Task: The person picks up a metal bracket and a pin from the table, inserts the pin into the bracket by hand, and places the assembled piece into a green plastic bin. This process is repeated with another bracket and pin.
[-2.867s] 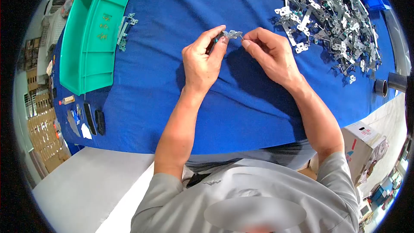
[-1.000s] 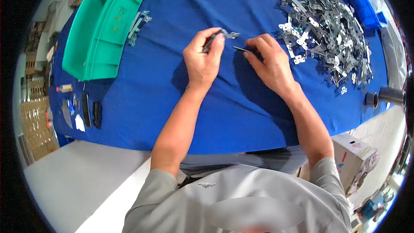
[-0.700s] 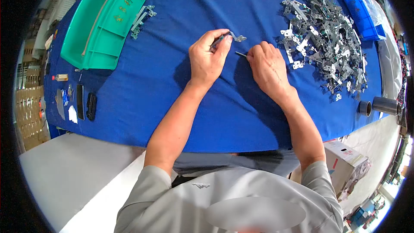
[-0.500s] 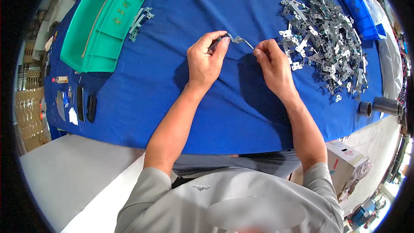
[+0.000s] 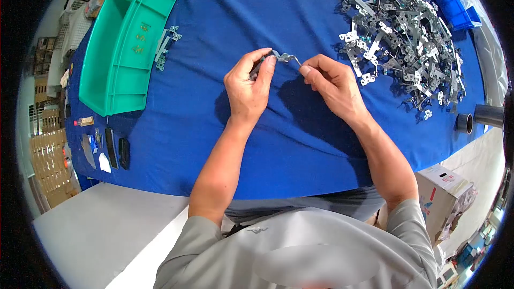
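A small silvery metal bracket with a bent, narrow end is held above the blue cloth. My left hand is closed on its left part, thumb against curled fingers; that part is mostly hidden by the hand. My right hand pinches the narrow right end between thumb and forefinger. To the right of my right hand, a big heap of similar metal brackets lies on the cloth. Several more brackets rest in a small group at the left, beside the green bin.
A blue bin with clear plastic stands at the far right. Two dark cylinders, one a short tube, sit at the right edge. Near the left edge lie a small bottle and a black object. A carton stands below the table.
The camera view has shifted and turned slightly. Both hands keep their hold on the bracket and are a little closer together; its narrow end now slopes more steeply.
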Demonstrator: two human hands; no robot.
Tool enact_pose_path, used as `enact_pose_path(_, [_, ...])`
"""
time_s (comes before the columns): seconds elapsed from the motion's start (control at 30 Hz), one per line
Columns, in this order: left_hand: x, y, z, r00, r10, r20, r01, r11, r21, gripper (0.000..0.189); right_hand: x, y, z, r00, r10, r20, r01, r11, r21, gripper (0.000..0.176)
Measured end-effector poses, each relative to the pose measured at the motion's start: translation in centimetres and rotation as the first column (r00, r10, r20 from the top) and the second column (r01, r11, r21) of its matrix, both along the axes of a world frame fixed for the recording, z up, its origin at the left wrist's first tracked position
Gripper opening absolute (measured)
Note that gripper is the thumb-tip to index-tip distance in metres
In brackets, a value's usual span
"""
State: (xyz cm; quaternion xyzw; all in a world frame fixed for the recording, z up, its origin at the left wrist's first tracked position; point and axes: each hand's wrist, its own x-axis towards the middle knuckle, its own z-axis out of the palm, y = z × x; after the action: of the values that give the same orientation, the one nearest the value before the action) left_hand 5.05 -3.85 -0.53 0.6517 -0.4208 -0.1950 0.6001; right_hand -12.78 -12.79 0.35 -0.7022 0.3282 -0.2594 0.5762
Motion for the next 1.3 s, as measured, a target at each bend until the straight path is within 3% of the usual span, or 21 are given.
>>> enact_pose_path(0.2, [-0.25, -0.11, -0.1, 0.999, -0.012, 0.043, 0.014, 0.999, -0.047, 0.016, 0.11, 0.38, 0.31, 1.0, 0.006, 0.027, -0.005, 0.999, -0.046, 0.019])
enact_pose_path(0.6, [0.03, 0.15, -0.1, 0.993, -0.063, 0.105, 0.061, 0.998, 0.021, 0.017, -0.08, 0.12, 0.16, 0.999, 0.042, -0.029, -0.045, 0.991, -0.128, 0.017])
enact_pose_path(0.8, [-0.01, -0.28, 0.12, 0.974, -0.064, 0.217, 0.089, 0.99, -0.107, 0.016, -0.2, -0.05, 0.8, 0.994, 0.05, -0.101, -0.062, 0.992, -0.114, 0.018])
enact_pose_path(1.2, [0.04, -0.13, 0.14, 0.978, -0.077, 0.193, 0.091, 0.994, -0.066, 0.017, -0.11, -0.11, 0.7, 0.997, 0.034, -0.076, -0.042, 0.992, -0.115, 0.018])
enact_pose_path(1.3, [0.07, 0.25, 0.28, 0.951, -0.13, 0.281, 0.16, 0.983, -0.085, 0.022, -0.24, -0.24, 0.75, 0.993, 0.027, -0.115, -0.044, 0.988, -0.149, 0.017])
